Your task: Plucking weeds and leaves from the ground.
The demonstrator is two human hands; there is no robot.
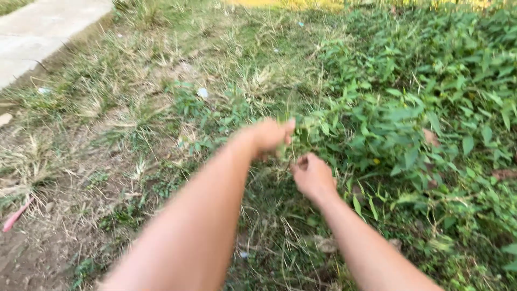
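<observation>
head view: leafy stems [344, 126] in both fists

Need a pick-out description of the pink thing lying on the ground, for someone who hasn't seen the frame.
Start at the concrete path in the upper left corner and go down the left edge, past dry grass, to bare dirt. The pink stick-like object lies there slanted, well left of both hands. It is the only pink thing among browns and greens.

No packages, labels, signs or screens in view
</observation>
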